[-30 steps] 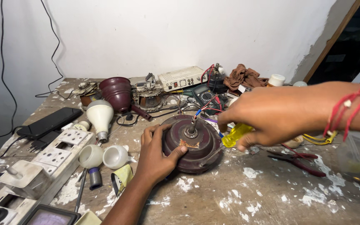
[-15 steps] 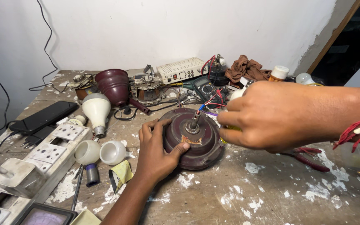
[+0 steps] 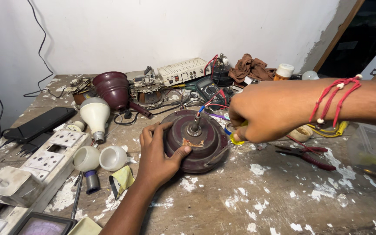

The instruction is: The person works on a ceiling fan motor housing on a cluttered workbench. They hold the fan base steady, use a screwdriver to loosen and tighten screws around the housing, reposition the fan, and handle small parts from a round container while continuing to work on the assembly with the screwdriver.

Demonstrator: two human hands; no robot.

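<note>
A: Left hand (image 3: 157, 159) is clamped on the rim of the round maroon fan motor (image 3: 195, 140), thumb on top, fingers wrapped round the near-left edge. Same hold as a second ago, motor hasn't shifted on the bench (image 3: 283, 196).

B: And the right?

A: Right hand (image 3: 268, 111) has slid in closer. A second ago a yellow-handled tool stuck well out of the fist; now only a yellow tip (image 3: 236, 138) shows under the curled fingers, just beside the motor's right edge. Fist is closed tight on it.

B: Touching the motor?

A: Can't tell, knuckles hide the contact. Coloured wires (image 3: 212, 102) run up from the shaft (image 3: 195, 126) behind that hand.

B: So the motor's being steadied while the tool goes in at the side?

A: Looks that way to me. Red pliers (image 3: 307, 154) lie untouched to the right, white bulb (image 3: 94, 115) well off left.
</note>
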